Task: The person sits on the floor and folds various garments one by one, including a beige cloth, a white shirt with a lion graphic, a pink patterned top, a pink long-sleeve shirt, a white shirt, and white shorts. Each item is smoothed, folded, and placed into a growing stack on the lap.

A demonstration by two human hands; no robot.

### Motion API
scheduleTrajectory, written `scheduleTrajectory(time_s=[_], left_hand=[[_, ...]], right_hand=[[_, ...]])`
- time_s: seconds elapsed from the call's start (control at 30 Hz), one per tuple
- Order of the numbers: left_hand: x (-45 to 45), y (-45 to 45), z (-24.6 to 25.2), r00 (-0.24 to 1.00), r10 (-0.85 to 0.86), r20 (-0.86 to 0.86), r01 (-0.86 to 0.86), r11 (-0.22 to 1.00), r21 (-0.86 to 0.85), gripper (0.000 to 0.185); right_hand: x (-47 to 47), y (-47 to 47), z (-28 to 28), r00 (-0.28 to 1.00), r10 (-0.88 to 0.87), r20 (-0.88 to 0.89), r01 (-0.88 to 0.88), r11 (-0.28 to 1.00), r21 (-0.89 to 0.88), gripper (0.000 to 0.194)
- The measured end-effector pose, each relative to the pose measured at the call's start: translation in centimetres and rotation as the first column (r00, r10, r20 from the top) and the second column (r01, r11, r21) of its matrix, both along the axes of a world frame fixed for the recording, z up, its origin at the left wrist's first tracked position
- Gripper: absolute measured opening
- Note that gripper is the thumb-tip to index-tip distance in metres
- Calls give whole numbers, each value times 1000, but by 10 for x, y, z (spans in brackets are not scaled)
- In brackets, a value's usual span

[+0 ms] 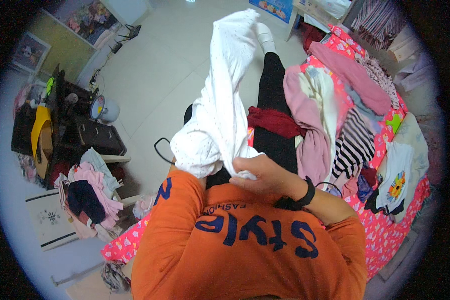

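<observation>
A white garment with small dark specks (228,82) stretches from my lap out over the floor. My right hand (257,173) pinches its near edge between thumb and fingers. My left forearm reaches into the bunched part of the same cloth, which covers my left hand; what those fingers do is hidden. A burgundy cloth (273,122) lies across my black-trousered leg (272,82). Right beside that leg, a pink garment (309,123) and a cream one (324,88) are spread out.
The pink patterned bedding (382,232) carries a black-and-white striped garment (354,142), a white top with a lion print (395,183) and a pink piece (352,80). At left, more clothes (93,198) are heaped by a dark cabinet (101,135) and a white bin (107,108).
</observation>
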State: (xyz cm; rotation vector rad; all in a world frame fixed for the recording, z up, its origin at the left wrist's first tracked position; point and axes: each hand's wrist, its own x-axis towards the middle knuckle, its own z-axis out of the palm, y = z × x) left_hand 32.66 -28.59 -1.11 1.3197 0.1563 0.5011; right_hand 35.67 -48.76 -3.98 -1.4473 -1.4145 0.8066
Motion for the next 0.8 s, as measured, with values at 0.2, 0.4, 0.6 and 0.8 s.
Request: scheduleTrajectory(time_s=[0.2,0.4,0.6,0.8], left_hand=[[39,-22,41,983,77,164,-102,984,147,22],[77,-32,48,978,-1,209,-121,812,571,24],[87,-16,8,964,-256,71,187,842,506,49],[79,-14,-17,912,-398,101,377,910,175,62]], right_hand=[[24,-5,1,978,-195,-73,199,978,56,25],[92,-18,42,697,-708,-116,692,620,369,17],[108,-3,69,589,-749,304,534,642,549,17],[94,-8,55,576,-788,218,578,581,572,15]])
